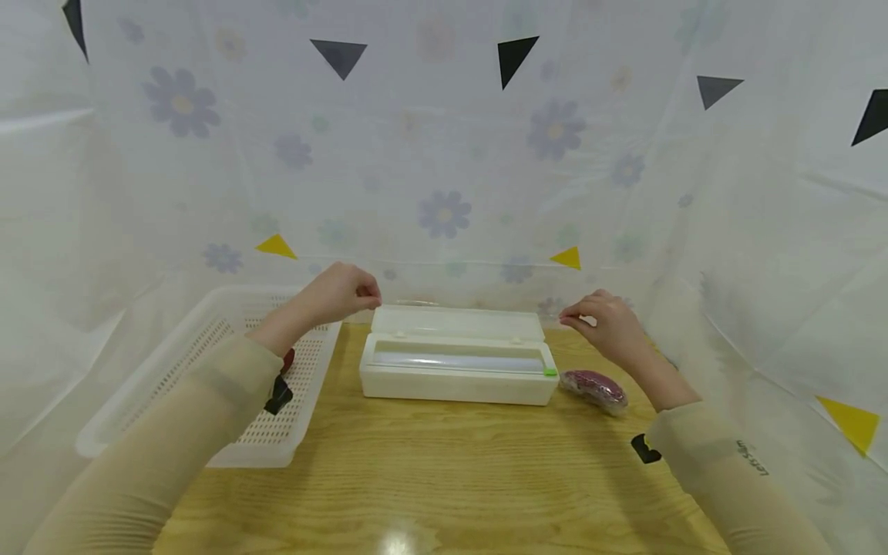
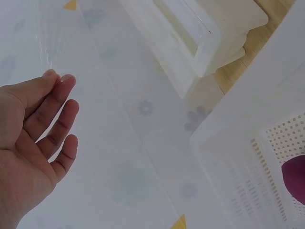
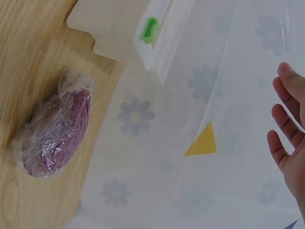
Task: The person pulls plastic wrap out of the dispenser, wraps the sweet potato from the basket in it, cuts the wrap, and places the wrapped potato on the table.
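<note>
- On the wooden table (image 1: 444, 462) stands a white film dispenser box (image 1: 458, 378) with its lid open; the film roll lies inside.
- Behind the box, both hands pinch a clear sheet of plastic film (image 2: 102, 102) at its two ends: left hand (image 1: 340, 293) at the left end, right hand (image 1: 607, 324) at the right.
- Just right of the box lies a wrapped purple sweet potato (image 3: 55, 138).
- A white basket (image 1: 208, 370) stands left of the box.
</note>
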`<state>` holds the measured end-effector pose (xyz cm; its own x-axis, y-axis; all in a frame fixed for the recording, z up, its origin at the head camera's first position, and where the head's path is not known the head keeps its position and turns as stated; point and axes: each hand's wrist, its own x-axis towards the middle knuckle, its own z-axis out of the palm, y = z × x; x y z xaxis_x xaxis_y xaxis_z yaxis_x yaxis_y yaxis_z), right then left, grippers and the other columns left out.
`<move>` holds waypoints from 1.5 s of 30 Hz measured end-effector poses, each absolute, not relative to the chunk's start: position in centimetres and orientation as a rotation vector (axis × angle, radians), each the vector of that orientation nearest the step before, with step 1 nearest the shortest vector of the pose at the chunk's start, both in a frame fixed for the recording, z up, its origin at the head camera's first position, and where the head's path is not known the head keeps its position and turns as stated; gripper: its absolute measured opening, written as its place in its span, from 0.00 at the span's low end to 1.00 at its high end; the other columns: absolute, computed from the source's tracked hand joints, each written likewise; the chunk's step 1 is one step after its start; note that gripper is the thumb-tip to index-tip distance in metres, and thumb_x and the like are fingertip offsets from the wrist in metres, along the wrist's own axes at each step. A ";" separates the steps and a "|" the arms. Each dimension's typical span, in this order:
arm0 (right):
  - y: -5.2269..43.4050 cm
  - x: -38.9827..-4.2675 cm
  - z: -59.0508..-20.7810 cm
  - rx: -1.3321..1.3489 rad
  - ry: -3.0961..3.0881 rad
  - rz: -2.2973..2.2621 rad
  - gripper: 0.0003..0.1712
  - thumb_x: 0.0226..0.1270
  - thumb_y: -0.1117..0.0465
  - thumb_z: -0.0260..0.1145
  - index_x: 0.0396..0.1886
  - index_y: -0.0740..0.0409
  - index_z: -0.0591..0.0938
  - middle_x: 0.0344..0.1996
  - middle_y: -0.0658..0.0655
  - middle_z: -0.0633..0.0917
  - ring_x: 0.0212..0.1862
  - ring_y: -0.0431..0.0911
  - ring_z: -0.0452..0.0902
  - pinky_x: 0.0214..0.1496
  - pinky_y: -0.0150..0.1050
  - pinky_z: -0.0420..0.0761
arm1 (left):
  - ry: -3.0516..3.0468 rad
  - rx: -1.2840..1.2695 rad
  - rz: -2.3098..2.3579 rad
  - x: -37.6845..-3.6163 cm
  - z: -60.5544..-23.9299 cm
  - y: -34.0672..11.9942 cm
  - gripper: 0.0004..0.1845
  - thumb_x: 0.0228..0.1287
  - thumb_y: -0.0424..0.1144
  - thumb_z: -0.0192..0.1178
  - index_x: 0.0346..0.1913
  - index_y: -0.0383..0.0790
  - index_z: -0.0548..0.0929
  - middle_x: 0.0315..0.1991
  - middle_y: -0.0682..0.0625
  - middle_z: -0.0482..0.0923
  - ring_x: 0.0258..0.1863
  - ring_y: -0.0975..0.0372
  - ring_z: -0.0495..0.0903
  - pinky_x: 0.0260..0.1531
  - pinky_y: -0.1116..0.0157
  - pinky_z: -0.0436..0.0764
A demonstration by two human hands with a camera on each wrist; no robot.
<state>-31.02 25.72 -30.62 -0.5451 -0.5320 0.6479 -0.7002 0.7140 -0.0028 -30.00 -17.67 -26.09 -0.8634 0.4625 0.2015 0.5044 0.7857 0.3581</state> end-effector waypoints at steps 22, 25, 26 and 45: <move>26.0 -30.9 -30.2 0.956 -2.254 0.322 0.07 0.49 0.69 0.74 0.30 0.59 0.87 0.25 0.53 0.86 0.31 0.46 0.74 0.32 0.44 0.73 | -2.920 -0.755 -0.670 -29.8 -26.3 -17.3 0.06 0.65 0.38 0.59 0.37 0.40 0.85 0.31 0.50 0.83 0.31 0.59 0.80 0.35 0.61 0.79; 26.0 -30.8 -29.9 0.947 -2.267 0.332 0.06 0.49 0.69 0.73 0.30 0.59 0.87 0.25 0.54 0.86 0.31 0.47 0.74 0.33 0.45 0.73 | -2.895 -0.767 -0.664 -30.0 -26.4 -17.3 0.06 0.65 0.38 0.59 0.37 0.40 0.85 0.31 0.50 0.83 0.31 0.60 0.80 0.35 0.60 0.80; 26.1 -30.8 -29.9 0.942 -2.269 0.334 0.06 0.50 0.69 0.73 0.30 0.59 0.87 0.25 0.54 0.86 0.32 0.47 0.74 0.34 0.45 0.73 | -2.887 -0.768 -0.664 -30.0 -26.4 -17.3 0.06 0.65 0.38 0.59 0.37 0.40 0.85 0.31 0.50 0.83 0.31 0.59 0.80 0.35 0.60 0.80; 26.4 -30.9 -28.7 0.927 -2.222 0.317 0.06 0.48 0.68 0.74 0.29 0.61 0.87 0.24 0.55 0.85 0.31 0.48 0.74 0.34 0.46 0.73 | -2.838 -0.759 -0.699 -29.6 -25.2 -17.2 0.06 0.65 0.39 0.60 0.37 0.41 0.85 0.31 0.51 0.83 0.31 0.59 0.80 0.34 0.60 0.79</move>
<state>-30.91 26.40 -28.67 -0.5006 -0.5279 0.6861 -0.6988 0.7142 0.0397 -29.64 -17.23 -25.22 -0.8669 0.4424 0.2297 0.4985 0.7674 0.4032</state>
